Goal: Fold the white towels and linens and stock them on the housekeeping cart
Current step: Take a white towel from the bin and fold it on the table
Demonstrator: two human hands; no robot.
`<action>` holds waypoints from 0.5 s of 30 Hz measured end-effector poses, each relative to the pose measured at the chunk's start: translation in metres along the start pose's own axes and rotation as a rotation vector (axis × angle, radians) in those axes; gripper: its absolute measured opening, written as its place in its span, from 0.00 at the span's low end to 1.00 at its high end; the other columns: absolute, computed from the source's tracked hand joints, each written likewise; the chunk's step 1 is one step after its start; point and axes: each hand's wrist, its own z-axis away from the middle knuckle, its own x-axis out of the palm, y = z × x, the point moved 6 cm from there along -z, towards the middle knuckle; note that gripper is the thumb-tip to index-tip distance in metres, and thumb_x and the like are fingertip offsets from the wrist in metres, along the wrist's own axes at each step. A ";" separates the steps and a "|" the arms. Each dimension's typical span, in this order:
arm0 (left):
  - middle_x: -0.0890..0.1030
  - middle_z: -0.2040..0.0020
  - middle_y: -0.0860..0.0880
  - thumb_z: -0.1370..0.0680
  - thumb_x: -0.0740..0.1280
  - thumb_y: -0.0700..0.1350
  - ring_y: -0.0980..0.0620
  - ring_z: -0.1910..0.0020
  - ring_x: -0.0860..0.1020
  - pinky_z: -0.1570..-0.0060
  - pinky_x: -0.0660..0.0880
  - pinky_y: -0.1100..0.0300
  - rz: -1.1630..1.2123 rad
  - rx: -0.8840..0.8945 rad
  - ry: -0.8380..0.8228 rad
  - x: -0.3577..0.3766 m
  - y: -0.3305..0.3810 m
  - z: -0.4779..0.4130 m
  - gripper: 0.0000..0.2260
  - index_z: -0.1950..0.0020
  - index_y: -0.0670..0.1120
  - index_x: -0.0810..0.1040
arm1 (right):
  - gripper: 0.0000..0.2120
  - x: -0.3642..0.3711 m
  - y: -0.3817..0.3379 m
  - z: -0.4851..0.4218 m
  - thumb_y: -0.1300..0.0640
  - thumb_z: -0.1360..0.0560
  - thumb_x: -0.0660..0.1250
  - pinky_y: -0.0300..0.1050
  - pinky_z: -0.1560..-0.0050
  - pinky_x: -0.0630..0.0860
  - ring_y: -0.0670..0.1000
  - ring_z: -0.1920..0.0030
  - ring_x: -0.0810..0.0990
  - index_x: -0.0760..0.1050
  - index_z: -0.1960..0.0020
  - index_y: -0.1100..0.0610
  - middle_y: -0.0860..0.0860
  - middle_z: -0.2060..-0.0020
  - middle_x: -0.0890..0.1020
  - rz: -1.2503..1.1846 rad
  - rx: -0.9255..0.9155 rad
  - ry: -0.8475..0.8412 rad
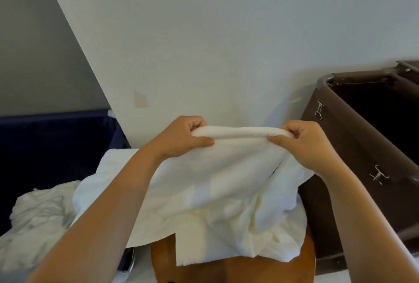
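Note:
A white towel (217, 176) hangs doubled over in front of me, its folded top edge stretched level between both hands. My left hand (183, 137) pinches the left end of that edge, thumb in front and fingers curled behind. My right hand (303, 144) pinches the right end the same way. The towel's lower part drapes over more white towels (260, 237) heaped on a round wooden surface (226, 271). The brown housekeeping cart bin (353, 146) stands open-topped at the right.
A dark blue bin (45, 146) at the left holds crumpled white linens (34, 226). A pale wall rises straight ahead, close behind my hands. Metal hooks (319, 109) stick out from the brown bin's side.

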 end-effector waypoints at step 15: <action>0.77 0.60 0.55 0.31 0.70 0.43 0.59 0.63 0.72 0.60 0.69 0.68 -0.010 0.082 -0.321 0.044 0.026 0.016 0.06 0.56 0.51 0.77 | 0.13 0.066 -0.014 0.012 0.54 0.28 0.72 0.33 0.67 0.64 0.43 0.69 0.68 0.75 0.57 0.64 0.48 0.65 0.74 -0.029 -0.085 -0.291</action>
